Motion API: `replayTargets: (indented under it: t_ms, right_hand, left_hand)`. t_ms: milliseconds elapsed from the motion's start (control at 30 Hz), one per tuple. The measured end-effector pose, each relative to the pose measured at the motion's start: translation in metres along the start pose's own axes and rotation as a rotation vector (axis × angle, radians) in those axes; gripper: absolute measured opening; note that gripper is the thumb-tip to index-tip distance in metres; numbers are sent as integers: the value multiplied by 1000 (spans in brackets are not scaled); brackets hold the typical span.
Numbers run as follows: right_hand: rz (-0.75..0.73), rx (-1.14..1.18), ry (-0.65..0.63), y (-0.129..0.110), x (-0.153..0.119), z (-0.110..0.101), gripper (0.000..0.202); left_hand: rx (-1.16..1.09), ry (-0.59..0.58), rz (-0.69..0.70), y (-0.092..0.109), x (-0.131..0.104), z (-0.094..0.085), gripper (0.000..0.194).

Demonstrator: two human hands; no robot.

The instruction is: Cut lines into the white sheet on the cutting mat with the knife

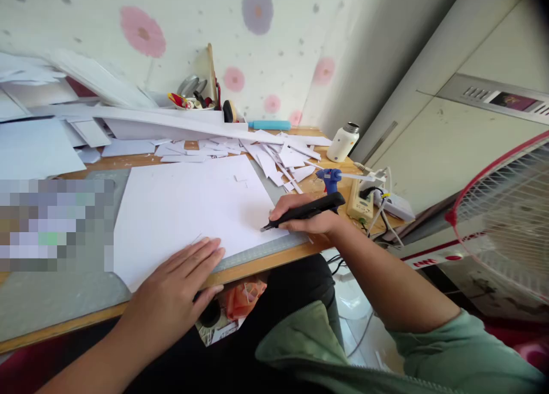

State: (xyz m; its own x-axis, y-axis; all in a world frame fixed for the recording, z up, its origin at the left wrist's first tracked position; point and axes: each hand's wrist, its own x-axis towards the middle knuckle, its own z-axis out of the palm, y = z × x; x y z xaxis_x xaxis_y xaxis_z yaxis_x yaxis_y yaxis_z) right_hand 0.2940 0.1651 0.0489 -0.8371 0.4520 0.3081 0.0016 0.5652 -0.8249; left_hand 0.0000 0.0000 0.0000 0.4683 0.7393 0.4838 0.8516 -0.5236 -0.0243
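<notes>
A large white board sheet (184,202) lies on a grey cutting mat (55,308) at the table's front. My left hand (189,274) rests flat on the sheet's near edge, fingers stretched out and the thumb over the table edge. My right hand (304,214) grips a black utility knife (317,205) above the sheet's right side. The knife's tip points left and down, close to the surface; whether it touches cannot be made out. Small marks or cuts show on the sheet near its upper middle and by my left fingertips.
Behind the sheet lie many white offcuts (274,156) and stacked boards (38,139). A blue glue gun (330,178), a white bottle (343,142) and a power strip (360,199) with cables stand at the right. A fan (510,217) is at far right. A blurred patch covers the left.
</notes>
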Motion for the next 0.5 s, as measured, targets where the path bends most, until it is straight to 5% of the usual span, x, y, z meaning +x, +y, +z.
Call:
replayTargets:
  t_ms: [500]
  right_hand:
    - [30, -59, -112, -10, -12, -32, 19]
  left_hand:
    - [33, 23, 34, -1, 0, 0, 52]
